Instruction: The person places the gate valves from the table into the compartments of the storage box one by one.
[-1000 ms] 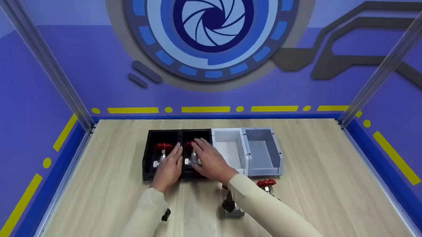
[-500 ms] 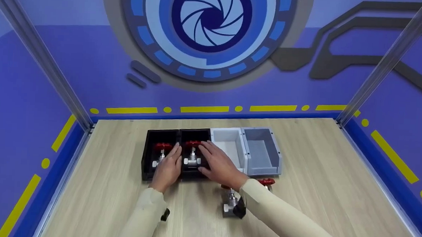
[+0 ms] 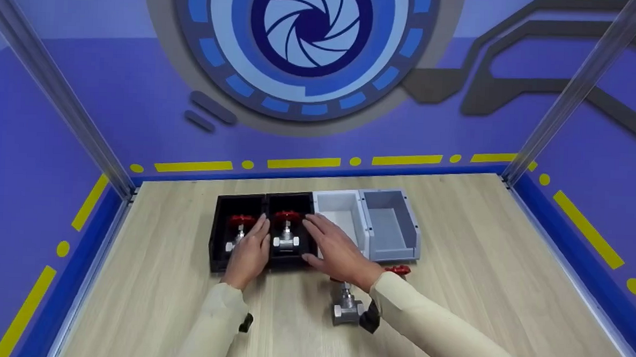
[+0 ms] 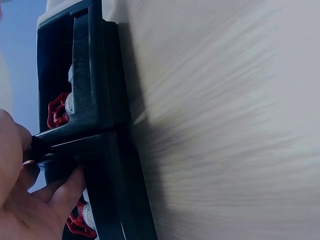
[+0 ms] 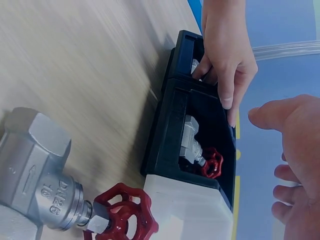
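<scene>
My left hand (image 3: 247, 253) reaches over the left black bin (image 3: 240, 197). It pinches the divider between that bin and the right black bin (image 3: 290, 195), as the left wrist view shows with the thumb inside. A metal valve (image 3: 241, 219) with a red handwheel lies in the left bin, partly covered by the hand. Another valve (image 3: 287, 242) sits in the right black bin, its red handwheel toward the back. Over the border of the white bin (image 3: 343, 220), my right hand (image 3: 341, 252) hovers with extended fingers and nothing in its grasp.
A grey bin (image 3: 391, 227) ends the row on the right. In front of the bins a valve (image 3: 346, 311) stands on the wooden table (image 3: 481, 261). Behind my right forearm shows the red handwheel (image 3: 398, 269) of another. Blue walls surround the table.
My right hand has drawn off the valve in the right black bin, moving right and toward me, so that valve now shows whole. My left hand keeps its place on the divider.
</scene>
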`<state>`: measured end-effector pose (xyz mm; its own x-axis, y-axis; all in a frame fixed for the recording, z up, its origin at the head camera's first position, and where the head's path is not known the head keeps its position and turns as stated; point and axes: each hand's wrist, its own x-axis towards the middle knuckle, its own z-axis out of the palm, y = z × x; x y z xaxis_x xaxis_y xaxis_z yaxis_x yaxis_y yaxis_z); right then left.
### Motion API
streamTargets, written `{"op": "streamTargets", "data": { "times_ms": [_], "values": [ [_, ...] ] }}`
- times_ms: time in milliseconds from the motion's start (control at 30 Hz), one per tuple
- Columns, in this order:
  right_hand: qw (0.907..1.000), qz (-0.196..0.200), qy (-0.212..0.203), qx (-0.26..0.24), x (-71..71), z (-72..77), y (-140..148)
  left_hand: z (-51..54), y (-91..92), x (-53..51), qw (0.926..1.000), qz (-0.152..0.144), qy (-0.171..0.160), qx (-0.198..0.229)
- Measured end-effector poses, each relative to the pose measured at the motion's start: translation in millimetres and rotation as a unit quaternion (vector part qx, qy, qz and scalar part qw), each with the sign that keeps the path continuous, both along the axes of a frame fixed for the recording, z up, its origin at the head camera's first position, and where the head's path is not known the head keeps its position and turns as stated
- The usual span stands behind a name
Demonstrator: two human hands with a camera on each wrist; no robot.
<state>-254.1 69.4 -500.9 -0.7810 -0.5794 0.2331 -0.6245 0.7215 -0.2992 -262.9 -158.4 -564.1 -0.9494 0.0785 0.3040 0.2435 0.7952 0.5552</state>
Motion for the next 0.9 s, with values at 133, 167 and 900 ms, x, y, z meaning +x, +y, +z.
{"op": "streamTargets", "data": {
  "times_ms": [133, 167, 900],
  "values": [
    [1.0, -0.004, -0.005, 0.0, 3.2, 1.0, 3.8, -2.8, -0.6, 0.8, 0.9998, -0.004, 0.02, -0.006],
    [1.0, -0.004, -0.006, -0.001, 3.5, 1.1, 4.7, -3.6, -0.9, 1.1, 0.9997, -0.003, 0.023, -0.006],
    [0.9971, -0.048, -0.058, -0.007, 12.0, -14.1, 45.2, 5.0, 14.2, -0.6, 0.9961, 0.017, 0.071, -0.049]
  ]
}}
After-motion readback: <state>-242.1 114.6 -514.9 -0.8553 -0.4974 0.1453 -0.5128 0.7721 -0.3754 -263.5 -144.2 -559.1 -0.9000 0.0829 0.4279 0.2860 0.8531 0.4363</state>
